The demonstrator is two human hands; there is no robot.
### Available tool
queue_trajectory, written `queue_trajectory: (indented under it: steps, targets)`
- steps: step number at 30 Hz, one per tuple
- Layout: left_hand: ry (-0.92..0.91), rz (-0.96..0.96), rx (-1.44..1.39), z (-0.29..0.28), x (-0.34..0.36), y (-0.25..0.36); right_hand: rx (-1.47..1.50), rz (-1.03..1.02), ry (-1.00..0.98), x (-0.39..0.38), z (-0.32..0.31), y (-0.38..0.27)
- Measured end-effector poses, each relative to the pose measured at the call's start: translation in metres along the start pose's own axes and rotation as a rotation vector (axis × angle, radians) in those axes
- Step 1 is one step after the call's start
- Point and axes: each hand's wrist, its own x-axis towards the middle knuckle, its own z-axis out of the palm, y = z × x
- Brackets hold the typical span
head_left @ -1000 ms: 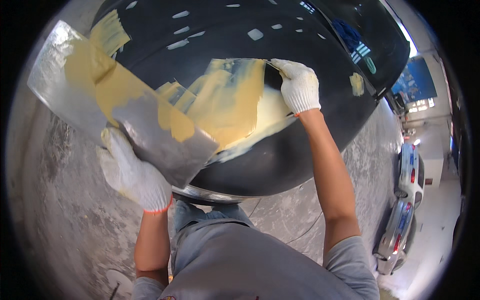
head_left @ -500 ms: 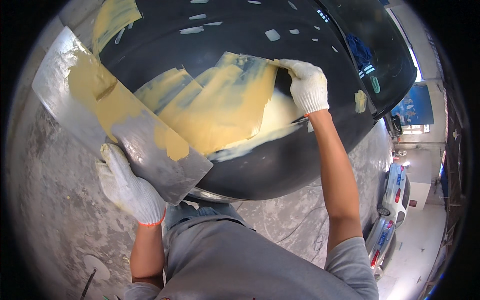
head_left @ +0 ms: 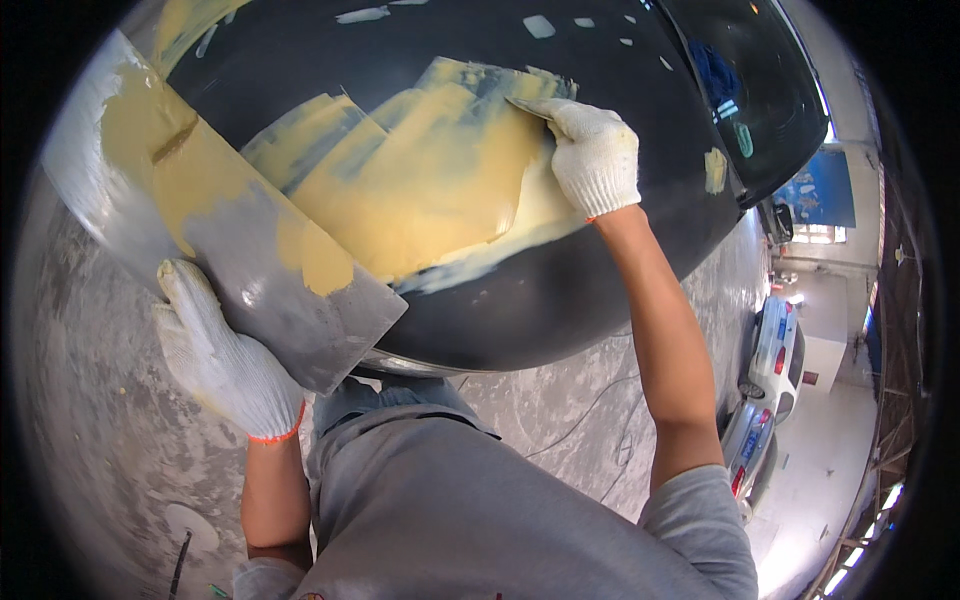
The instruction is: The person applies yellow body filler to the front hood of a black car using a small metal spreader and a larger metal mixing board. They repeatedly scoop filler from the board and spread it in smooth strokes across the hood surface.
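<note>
My left hand (head_left: 225,355), in a white knit glove, grips the lower edge of a flat metal mixing plate (head_left: 250,300), thumb on top. Thick yellow filler putty (head_left: 165,150) is smeared across that plate, which is tilted over the car's near left side. My right hand (head_left: 598,158), also gloved, is closed around a thin putty spreader (head_left: 530,105), mostly hidden by the fingers. Its blade lies at the upper right of a broad patch of yellow putty (head_left: 440,170) on the dark car panel (head_left: 560,315). Streaks and ridges run through that patch.
Small pale putty spots (head_left: 539,26) dot the panel farther off. A blue cloth (head_left: 715,75) lies by the car's glass at the right. Parked cars (head_left: 770,350) stand on the workshop floor at far right. A dark cable (head_left: 590,410) runs over the floor.
My right hand has shifted slightly left, and the spreader now angles leftward over the putty's upper right. Fresh streaks show near the patch's top right edge. The plate stays in my left hand.
</note>
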Motion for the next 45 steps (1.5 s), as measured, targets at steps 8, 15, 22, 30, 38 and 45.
queue_trajectory:
  steps: [8, 15, 22, 30, 38, 45]
  targets:
    - [0.002, -0.138, -0.362, 0.023, -0.001, 0.025, 0.114, -0.06, -0.052, -0.045, -0.019, -0.039]
    - [-0.039, -0.208, -0.395, 0.029, -0.005, 0.034, 0.152, -0.099, -0.044, -0.085, -0.036, -0.066]
    - [-0.08, -0.146, -0.346, 0.027, -0.004, 0.032, 0.183, -0.131, -0.13, -0.115, -0.051, -0.074]
    - [-0.022, -0.155, -0.318, 0.027, -0.006, 0.04, 0.026, -0.014, 0.09, -0.048, -0.05, 0.012]
    - [0.039, -0.141, -0.209, 0.03, -0.01, 0.026, 0.033, 0.021, 0.034, 0.024, 0.006, 0.069]
    - [-0.004, -0.146, -0.301, 0.03, -0.01, 0.025, 0.134, 0.043, -0.067, 0.019, -0.005, 0.052]
